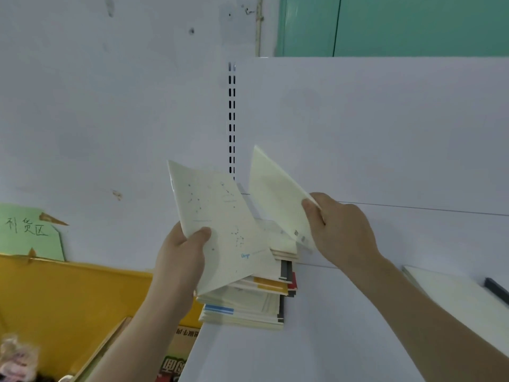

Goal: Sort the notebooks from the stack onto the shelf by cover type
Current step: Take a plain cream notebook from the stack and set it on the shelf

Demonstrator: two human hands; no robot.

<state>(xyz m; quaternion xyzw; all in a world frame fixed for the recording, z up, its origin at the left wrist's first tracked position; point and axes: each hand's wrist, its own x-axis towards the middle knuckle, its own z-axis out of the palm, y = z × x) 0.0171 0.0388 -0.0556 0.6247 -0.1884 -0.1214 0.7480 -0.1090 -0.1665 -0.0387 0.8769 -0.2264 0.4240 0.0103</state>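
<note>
Cream star-dotted notebook [220, 221], tilted

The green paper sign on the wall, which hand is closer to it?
Left. The left hand holds a dotted notebook just right of the green sign; the right hand grips a plain notebook farther right.

White back panel [371, 128] with slotted upright [232, 119]; scuffed pale wall [96, 92] at left, green handwritten sign [30, 232] above yellow panel [71, 293]; teal wall [413, 23] upper right.
</note>
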